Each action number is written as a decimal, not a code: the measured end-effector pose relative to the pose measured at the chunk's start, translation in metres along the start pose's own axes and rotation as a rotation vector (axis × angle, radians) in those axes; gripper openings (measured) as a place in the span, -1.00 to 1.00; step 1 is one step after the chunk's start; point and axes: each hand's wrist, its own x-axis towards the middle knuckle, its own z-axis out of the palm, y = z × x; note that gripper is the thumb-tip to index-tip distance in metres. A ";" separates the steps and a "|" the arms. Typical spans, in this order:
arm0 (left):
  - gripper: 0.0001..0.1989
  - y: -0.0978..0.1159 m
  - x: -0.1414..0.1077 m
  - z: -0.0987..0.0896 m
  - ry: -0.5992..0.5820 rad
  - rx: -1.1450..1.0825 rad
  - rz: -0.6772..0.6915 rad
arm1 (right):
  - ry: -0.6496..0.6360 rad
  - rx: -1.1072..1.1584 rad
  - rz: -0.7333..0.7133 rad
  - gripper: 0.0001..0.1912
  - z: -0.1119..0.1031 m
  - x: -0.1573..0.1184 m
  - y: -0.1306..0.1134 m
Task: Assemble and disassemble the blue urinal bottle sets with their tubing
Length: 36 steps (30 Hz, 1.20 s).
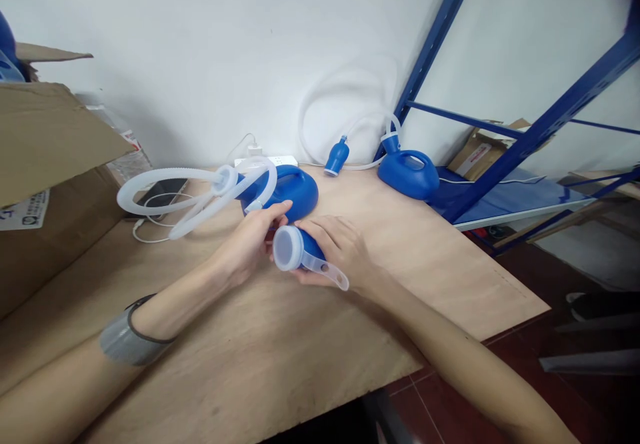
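Note:
My right hand (341, 252) is wrapped round a blue cup-shaped urinal head (311, 244). A translucent white cap (287, 249) covers its wide end, which faces me, and a strap with holes hangs off to the right. Beside it, my left hand (256, 239) has its thumb and fingers curled together near the head's far end; what they pinch is hidden. Just behind my hands a blue urinal bottle (301, 194) with a handle lies on the wooden table (240, 364). Its coiled translucent hose (145, 181) loops out to the left, with one end close to my left hand.
A second blue bottle (409, 176) with hose and blue head (337, 156) rests at the back right. An open cardboard box (55, 251) stands left, near a phone (163, 193) and white cable. A power strip (283, 161) lies by the wall. Blue shelving (500, 164) borders the right.

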 end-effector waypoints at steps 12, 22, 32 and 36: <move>-0.45 -0.002 0.001 -0.015 -0.138 0.387 0.217 | -0.086 0.019 0.087 -0.42 0.003 -0.011 0.023; -0.37 -0.006 0.000 -0.007 -0.165 0.330 0.179 | -0.186 0.010 -0.004 -0.44 -0.005 -0.003 0.019; -0.40 0.000 -0.004 -0.007 -0.098 0.378 0.206 | -0.208 -0.006 0.060 -0.48 -0.010 0.002 0.013; -0.39 -0.001 -0.006 -0.005 -0.111 0.340 0.133 | -0.253 -0.018 0.081 -0.51 -0.013 0.003 0.014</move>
